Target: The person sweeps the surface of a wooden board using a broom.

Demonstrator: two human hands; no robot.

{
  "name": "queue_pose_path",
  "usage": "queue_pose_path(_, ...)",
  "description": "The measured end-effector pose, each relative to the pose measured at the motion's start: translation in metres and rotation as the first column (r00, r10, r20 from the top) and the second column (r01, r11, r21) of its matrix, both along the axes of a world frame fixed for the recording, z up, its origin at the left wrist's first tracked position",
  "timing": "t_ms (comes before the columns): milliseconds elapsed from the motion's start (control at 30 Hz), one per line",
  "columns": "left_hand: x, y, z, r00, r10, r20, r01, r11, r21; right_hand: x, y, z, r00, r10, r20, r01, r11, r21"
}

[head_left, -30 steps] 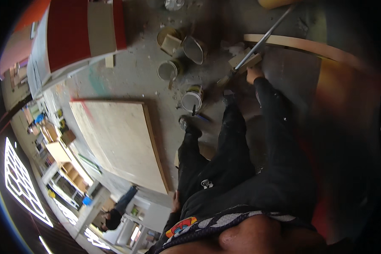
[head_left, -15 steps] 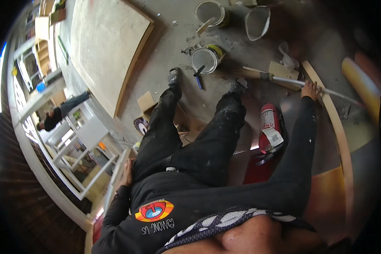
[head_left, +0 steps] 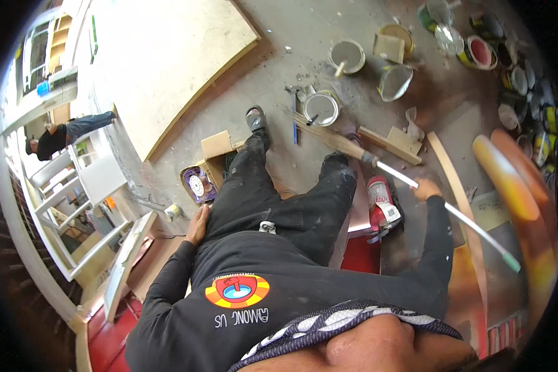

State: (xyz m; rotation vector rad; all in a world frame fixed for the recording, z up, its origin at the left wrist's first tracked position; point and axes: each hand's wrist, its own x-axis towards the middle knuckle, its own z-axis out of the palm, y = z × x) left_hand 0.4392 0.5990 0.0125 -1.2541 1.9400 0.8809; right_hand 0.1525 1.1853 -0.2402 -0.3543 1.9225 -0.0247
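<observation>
My right hand [head_left: 426,190] is wrapped round the white handle of a broom [head_left: 403,178]. The handle slants down to the right, to a pale green tip. Up to the left, its straw bristles [head_left: 325,133] spread over the floor, close beside a paint can [head_left: 321,108] with grey contents. A blue-handled tool [head_left: 294,127] lies by the bristle ends. My left hand [head_left: 198,224] rests against my left thigh with fingers stretched out and holds nothing. Close to it stands an open purple container [head_left: 198,185].
A red fire extinguisher [head_left: 381,201] is beside my right leg. Several paint cans [head_left: 477,53] crowd the far right. A large pale board [head_left: 167,68] lies far left, a curved wooden strip [head_left: 459,180] at right. Another person [head_left: 56,139] is at the left, away from me.
The broom has swung so its bristles reach further left, near the paint can, and its handle slants more steeply. My right hand has moved left and lower in view. The view has shifted.
</observation>
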Motion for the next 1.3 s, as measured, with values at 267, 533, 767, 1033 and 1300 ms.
queue_pose_path(267,0.009,-0.094,-0.05,0.985,0.153,-0.08,-0.153,0.988,0.0,0.061,-0.126,0.129,0.998,-0.015,0.064,0.015,1.0,0.012)
queue_pose_path(533,0.028,-0.217,-0.06,0.657,0.727,0.198,-0.66,0.428,0.617,0.087,-0.339,0.238,0.983,0.124,0.137,-0.125,0.992,0.005)
queue_pose_path(767,0.071,-0.25,-0.101,0.428,0.892,0.146,-0.755,0.265,0.6,0.029,-0.483,0.33,0.971,0.238,-0.002,-0.236,0.964,-0.122)
queue_pose_path(1033,0.102,-0.238,-0.12,-0.091,0.994,0.063,-0.819,-0.111,0.563,-0.032,-0.65,0.348,0.95,-0.07,0.303,0.161,0.944,-0.289)
queue_pose_path(1300,0.095,-0.225,-0.131,-0.268,0.963,-0.042,-0.817,-0.204,0.539,-0.064,-0.699,0.307,0.9,-0.135,0.414,0.244,0.944,-0.222)
